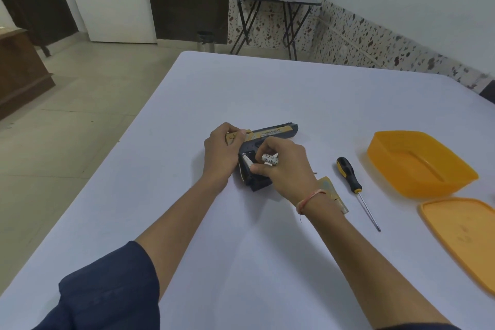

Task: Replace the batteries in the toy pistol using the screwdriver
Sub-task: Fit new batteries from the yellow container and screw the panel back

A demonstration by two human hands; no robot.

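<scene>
**Head view: batteries going at the open grip**

Head camera shows the toy pistol (pixel 267 134) lying flat on the white worktop (pixel 267 88), barrel pointing away from me and to the right, grip toward me with its battery bay uncovered. My left hand (pixel 219 153) wraps the rear of the pistol, thumb on the gold slide, pinning it down. My right hand (pixel 284 166) is curled over the grip and pinches a silver battery (pixel 270 160) between the fingertips, just above the bay; a second battery (pixel 247 162) sits tilted with one end in the bay. Whether that one is seated or coming out, I cannot tell.

Just right of the pistol, partly under my right wrist, lies what looks like the removed cover (pixel 334 195). Farther right of the pistol rests the screwdriver (pixel 353 185), untouched, and beyond it the orange tub (pixel 417 163) with its lid (pixel 463 238) nearer me.

I judge the pistol light, hollow plastic: stiff, but apt to skid on the smooth cloth, so the hold at the rear is the right one. The batteries are small, hard and slick, and they roll; I would take them across the middle and mind the bay's spring contacts, which likely bend easily.
</scene>
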